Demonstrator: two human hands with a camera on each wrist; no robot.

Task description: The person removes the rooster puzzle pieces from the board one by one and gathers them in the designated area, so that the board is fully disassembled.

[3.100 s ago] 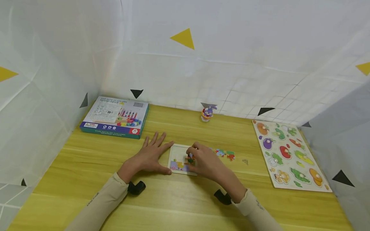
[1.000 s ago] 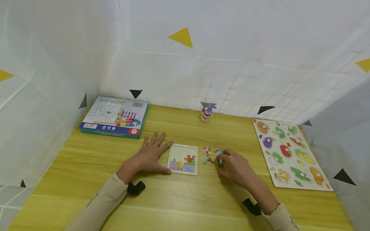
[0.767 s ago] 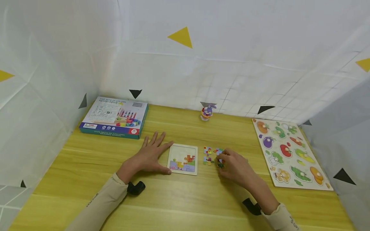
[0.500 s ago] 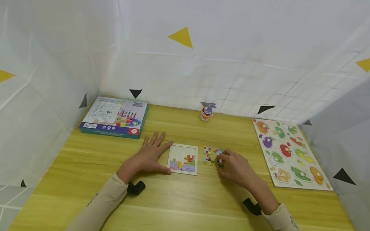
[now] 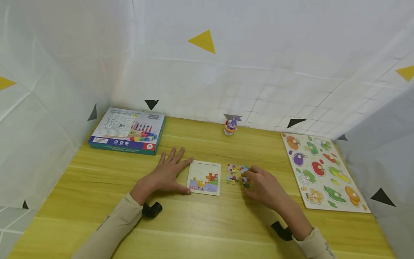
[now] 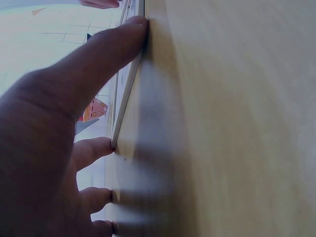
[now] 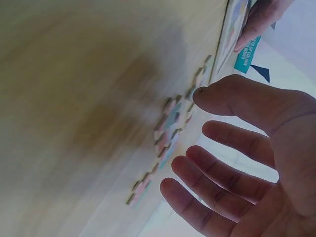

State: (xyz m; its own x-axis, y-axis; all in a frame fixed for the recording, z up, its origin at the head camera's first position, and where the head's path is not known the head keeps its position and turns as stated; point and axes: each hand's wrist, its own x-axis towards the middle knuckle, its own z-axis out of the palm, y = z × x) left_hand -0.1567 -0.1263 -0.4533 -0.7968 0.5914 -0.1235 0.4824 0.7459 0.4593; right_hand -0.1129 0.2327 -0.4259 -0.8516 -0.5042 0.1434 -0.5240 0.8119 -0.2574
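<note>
Beside the small square puzzle tray (image 5: 202, 170), my left hand (image 5: 167, 175) lies with its fingers spread. Its thumb and index fingertip touch the tray's left edge, as the left wrist view also shows. Several joined pieces (image 5: 201, 185) fill the tray's lower part, with a red-orange piece (image 5: 211, 177) above them at the right. My right hand (image 5: 266, 187) hovers at loose puzzle pieces (image 5: 231, 179) right of the tray, partly covering some. In the right wrist view, its fingers (image 7: 224, 175) are relaxed and apart above the pieces (image 7: 168, 126), with nothing between them.
A boxed bead toy (image 5: 127, 131) lies at the back left. A purple rabbit figure (image 5: 231, 125) stands near the back wall. The vegetable peg board (image 5: 325, 172) lies at the right. A black wrist mount (image 5: 281, 231) sits below my right wrist.
From the tray, my right hand has moved right to the loose pieces. The red-orange piece it had there now lies in the tray. My left hand has stayed in place.
</note>
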